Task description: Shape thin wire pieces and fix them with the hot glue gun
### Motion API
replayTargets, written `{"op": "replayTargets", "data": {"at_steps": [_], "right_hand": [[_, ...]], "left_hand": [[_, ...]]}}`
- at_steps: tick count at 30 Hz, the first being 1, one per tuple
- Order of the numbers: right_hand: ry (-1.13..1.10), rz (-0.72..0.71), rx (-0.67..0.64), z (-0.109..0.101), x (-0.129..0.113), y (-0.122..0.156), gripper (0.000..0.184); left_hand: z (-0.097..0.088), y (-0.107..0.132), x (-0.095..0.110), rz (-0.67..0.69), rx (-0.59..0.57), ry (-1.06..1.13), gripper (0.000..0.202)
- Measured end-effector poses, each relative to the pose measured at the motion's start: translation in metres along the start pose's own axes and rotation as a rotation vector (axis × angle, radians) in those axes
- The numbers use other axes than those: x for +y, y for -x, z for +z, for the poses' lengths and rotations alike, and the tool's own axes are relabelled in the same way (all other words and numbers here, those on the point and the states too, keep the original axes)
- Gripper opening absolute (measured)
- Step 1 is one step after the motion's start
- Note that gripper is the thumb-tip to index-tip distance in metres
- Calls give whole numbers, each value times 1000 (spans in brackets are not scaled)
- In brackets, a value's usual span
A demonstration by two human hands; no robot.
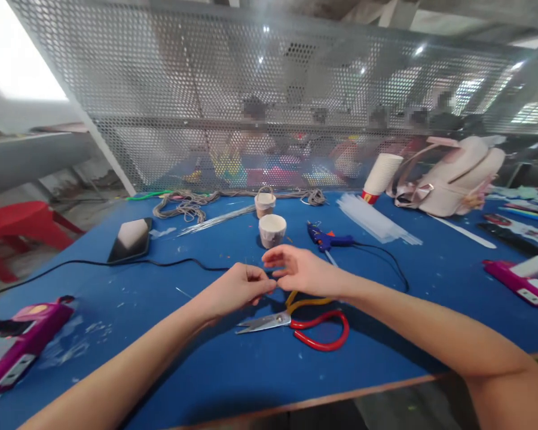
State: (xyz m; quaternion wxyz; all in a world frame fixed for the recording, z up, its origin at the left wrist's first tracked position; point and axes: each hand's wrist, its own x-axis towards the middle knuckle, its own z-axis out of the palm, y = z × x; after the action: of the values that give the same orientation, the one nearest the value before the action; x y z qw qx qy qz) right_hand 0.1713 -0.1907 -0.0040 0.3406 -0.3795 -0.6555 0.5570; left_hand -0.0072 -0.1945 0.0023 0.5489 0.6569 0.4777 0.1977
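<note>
My left hand [243, 288] and my right hand [301, 272] meet fingertip to fingertip above the blue table. Thumb and fingers of the left are pinched together; the right pinches with thumb and index, its other fingers curving forward. Whatever lies between them is too small to make out. Just beyond the hands stands a paper cup [271, 232], and behind it a small cup with a looped handle [265, 203]. Scissors [319, 325] with red and yellow handles lie beneath and in front of the hands, partly covered by my right wrist. A blue glue gun [329, 239] rests to the right.
Thin wires [219, 220], grey cord [182, 206] and a phone [131, 239] lie left. Clear glue sticks [374, 220], stacked paper cups [382, 173] and a backpack [457, 176] are right. Purple power strips [29, 340] sit at both sides. A perforated metal screen [206, 77] stands behind.
</note>
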Motion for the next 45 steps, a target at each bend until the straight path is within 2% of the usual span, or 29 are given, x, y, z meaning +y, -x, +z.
{"op": "replayTargets", "data": {"at_steps": [3,6,10,13,14,17,20,22,25,29,31,37,39,43,45], "right_hand": [[-189,172,-67,17,8,3,45],[-156,279,-33,19,9,10,33],[60,188,74,8,10,16,8],[136,129,150,-2,12,19,10],[119,122,197,-5,12,20,11],[3,139,349,-11,11,22,14],[-140,178,374,-11,10,24,18],[-226,169,340,-10,10,26,19],[-298,103,311,-10,11,28,16],[-256,-13,371,-12,10,30,11],[-199,-26,398,-14,11,30,10],[-93,11,287,-11,17,29,14],[-62,-7,256,-10,18,30,13],[62,-51,286,-12,19,29,13],[81,-61,304,-13,19,29,12]], "left_hand": [[5,0,3,-19,37,-38,38],[4,0,4,-56,80,-34,39],[5,0,4,-133,57,77,39],[9,0,3,-169,75,275,21],[11,-1,3,-181,86,356,22],[15,-3,0,-197,111,515,43],[17,-6,0,-136,131,430,41],[18,-8,3,-93,91,297,41],[22,-11,9,-69,-34,162,45],[28,-12,14,-58,-173,77,39],[29,-12,16,-46,-236,64,37],[28,-13,20,-55,-285,31,31],[29,-14,20,-73,-254,29,27],[30,-16,16,-83,-42,120,19],[30,-16,13,-69,18,193,20]]}}
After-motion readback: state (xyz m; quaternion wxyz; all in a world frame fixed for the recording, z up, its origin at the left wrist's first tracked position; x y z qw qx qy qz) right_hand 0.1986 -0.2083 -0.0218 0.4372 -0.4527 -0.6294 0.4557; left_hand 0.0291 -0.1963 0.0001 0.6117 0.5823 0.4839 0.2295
